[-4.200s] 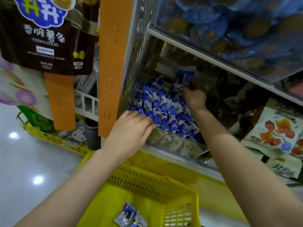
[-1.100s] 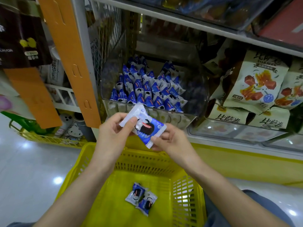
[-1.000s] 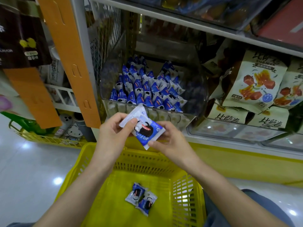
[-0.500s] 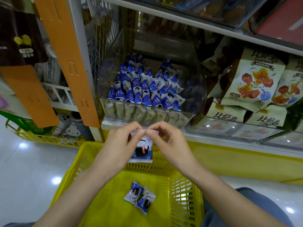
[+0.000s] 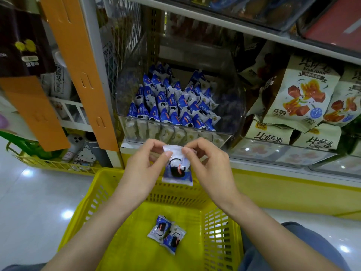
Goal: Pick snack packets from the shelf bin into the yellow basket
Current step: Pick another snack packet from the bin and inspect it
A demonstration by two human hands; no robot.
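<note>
A blue-and-white snack packet hangs upright above the far rim of the yellow basket. My left hand pinches its top left corner and my right hand pinches its top right corner. Two more packets of the same kind lie side by side on the basket floor. Just beyond my hands stands the clear shelf bin, with several blue packets standing in rows inside it.
Beige snack bags fill the shelf to the right of the bin. An orange strip hangs down the shelf post on the left. A lower yellow rack stands on the white floor at far left.
The packet went from tilted flat between my hands to hanging upright by its top edge. Both hands dropped a little toward the basket rim.
</note>
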